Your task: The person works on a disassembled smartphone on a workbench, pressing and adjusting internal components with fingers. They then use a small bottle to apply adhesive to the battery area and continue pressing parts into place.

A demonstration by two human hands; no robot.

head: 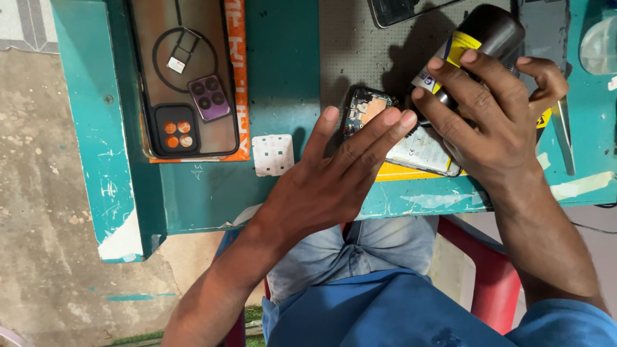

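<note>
Pressing down with flattened, spread fingers, the left hand (334,183) pins the opened smartphone with its exposed circuit board and white battery (398,138) against the worn teal-painted wooden table (283,71). The right hand (498,122) wraps fully round a dark cylindrical tool with a yellow and white label (479,38), fingers curled and clamped, the tool's lower end angled toward the phone's middle.

Position: the phone lies at the near edge of the table on a yellow sheet (402,172), directly under the left fingertips and just left of the right hand; the tool's tip is hidden behind the fingers, so contact cannot be confirmed.

Surroundings: dark grey work mat (360,45) beneath and beyond the phone; clear phone case with black rim (183,77) far left, holding a purple camera module (209,97); small white square pad with a dot grid (272,155) near the left hand; metal tweezers (564,138) on the right.

Risks, as judged:
- Phone sits close to the near edge; a sideways push from the tool could slide it off.
- Left fingertips rest on bare board; too much pressure may damage components.
- Tool held steeply; a slip could gouge the battery.
</note>
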